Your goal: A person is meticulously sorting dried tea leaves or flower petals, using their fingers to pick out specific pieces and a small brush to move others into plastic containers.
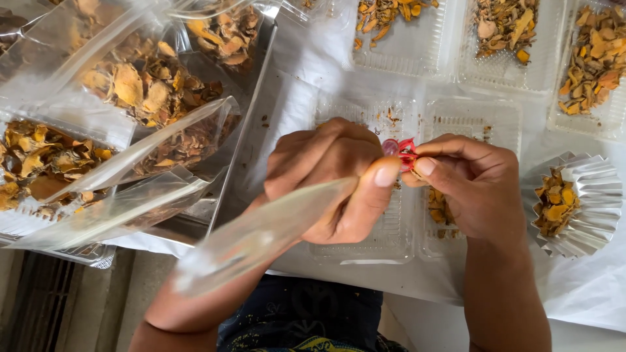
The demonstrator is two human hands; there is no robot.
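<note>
Bag [261,231] hangs from the left hand [332,179]; right hand [473,186] fingers [433,166] pinch a red tie [405,151] right at both thumbs.

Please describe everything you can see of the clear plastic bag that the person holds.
The clear plastic bag is long, narrow and seems empty. It slants from the lower left up to the left hand, which grips its upper end. There, both hands pinch small red bands, the right hand from the other side. Its lower end hangs free and is blurred.
</note>
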